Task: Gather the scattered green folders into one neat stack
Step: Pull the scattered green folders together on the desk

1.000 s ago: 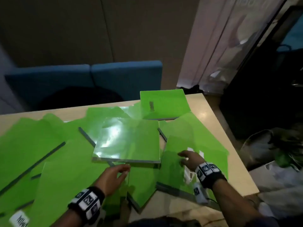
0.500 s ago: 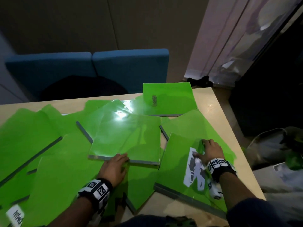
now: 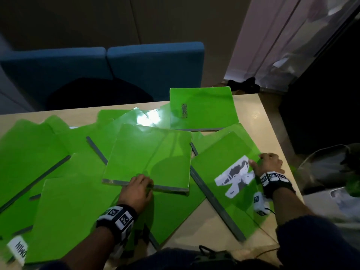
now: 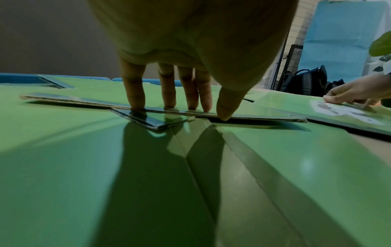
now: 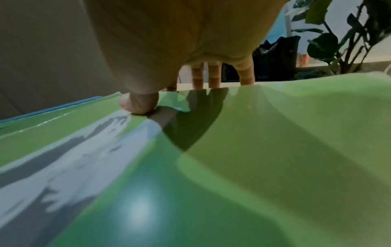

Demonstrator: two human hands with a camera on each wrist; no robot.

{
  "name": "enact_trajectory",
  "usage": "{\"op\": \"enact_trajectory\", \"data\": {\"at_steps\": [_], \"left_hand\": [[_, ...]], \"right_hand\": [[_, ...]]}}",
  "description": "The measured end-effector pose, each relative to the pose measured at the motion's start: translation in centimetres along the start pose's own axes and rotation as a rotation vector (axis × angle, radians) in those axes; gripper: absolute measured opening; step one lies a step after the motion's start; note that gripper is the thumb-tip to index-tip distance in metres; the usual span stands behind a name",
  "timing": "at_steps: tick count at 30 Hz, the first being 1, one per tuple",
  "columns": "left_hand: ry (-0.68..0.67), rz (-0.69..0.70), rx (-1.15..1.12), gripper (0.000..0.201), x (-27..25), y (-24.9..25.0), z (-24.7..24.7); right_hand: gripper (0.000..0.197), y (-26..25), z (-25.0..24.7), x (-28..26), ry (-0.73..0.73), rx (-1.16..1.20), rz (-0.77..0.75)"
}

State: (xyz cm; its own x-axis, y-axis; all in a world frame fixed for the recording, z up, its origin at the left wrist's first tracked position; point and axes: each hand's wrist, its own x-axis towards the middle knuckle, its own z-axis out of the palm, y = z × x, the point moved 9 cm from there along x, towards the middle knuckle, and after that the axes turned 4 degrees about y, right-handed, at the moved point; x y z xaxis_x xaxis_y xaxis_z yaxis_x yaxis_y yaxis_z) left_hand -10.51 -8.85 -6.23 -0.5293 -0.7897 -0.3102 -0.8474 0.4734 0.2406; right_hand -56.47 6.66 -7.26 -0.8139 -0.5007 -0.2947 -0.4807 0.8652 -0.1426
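Folders in green cover most of the pale table (image 3: 251, 114), overlapping at varied angles, several showing dark spine strips. One small stack (image 3: 150, 156) lies near the centre, roughly square to the viewer, resting on top of other folders. The left hand (image 3: 136, 190) sits at the near edge of this stack; in the left wrist view its fingers (image 4: 135, 93) are extended and fairly straight, tips down on that edge, the thumb touching the edge as well. No curl round the stack is seen.

The right hand (image 3: 267, 165) is at the far right side of a folder bearing a torn white and black label (image 3: 235, 176). In the right wrist view the thumb (image 5: 140, 104) presses on top of this labelled folder (image 5: 232, 167) while the fingers reach over its raised far edge, pinching it. A further folder (image 3: 202, 108) lies at the table's far edge, apart from both hands. Blue seating (image 3: 152, 69) stands behind the table.
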Motion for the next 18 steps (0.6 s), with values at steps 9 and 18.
{"op": "enact_trajectory", "data": {"at_steps": [9,18], "left_hand": [[-0.024,-0.034,0.063,0.031,0.8,0.2,-0.1],[-0.053,-0.013,-0.007,0.039,0.4,-0.1,-1.2]], "right_hand": [[0.077,2.0,1.1,-2.1,-0.025,0.294,0.133],[0.024,0.3,-8.6,-5.8,0.082,0.817,-0.050]]}}
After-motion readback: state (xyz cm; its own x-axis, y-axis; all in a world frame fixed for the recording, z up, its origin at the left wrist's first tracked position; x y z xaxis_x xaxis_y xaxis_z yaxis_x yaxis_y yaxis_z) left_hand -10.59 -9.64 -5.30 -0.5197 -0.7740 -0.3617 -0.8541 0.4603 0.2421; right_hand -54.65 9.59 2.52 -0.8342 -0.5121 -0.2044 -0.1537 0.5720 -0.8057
